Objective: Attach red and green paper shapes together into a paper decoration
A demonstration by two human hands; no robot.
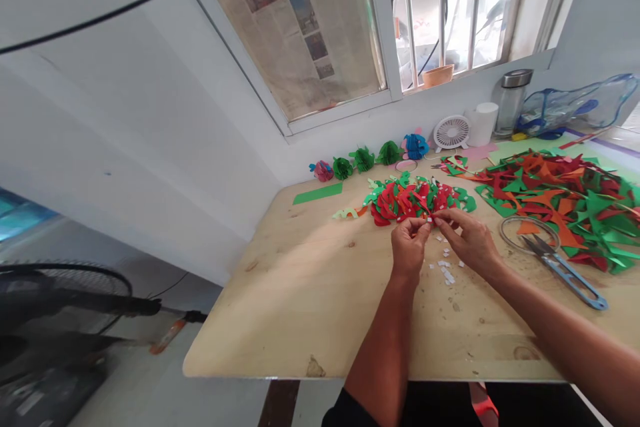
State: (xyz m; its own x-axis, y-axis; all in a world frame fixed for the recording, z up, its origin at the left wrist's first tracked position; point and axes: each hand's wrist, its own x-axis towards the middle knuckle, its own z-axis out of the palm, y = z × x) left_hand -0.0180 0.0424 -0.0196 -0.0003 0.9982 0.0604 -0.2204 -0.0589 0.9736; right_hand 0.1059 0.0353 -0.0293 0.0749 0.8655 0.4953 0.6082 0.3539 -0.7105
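My left hand (410, 243) is closed in a pinch, with a small white square (429, 219) showing at its fingertips. My right hand (469, 238) meets it from the right, thumb and fingers pinched together; anything between them is too small to make out. Just beyond both hands lies a heap of red and green cut-paper shapes (400, 203), dotted with white squares. Several loose white squares (447, 273) are scattered on the table below my right hand.
Blue thread snips (567, 271) and a ring of tape (530, 235) lie right of my hands, by a large pile of paper scraps (565, 193). Along the wall stand folded paper figures (363, 159), a small white fan (451, 132) and a glass bottle (511, 107). A green strip (317, 193) lies left.
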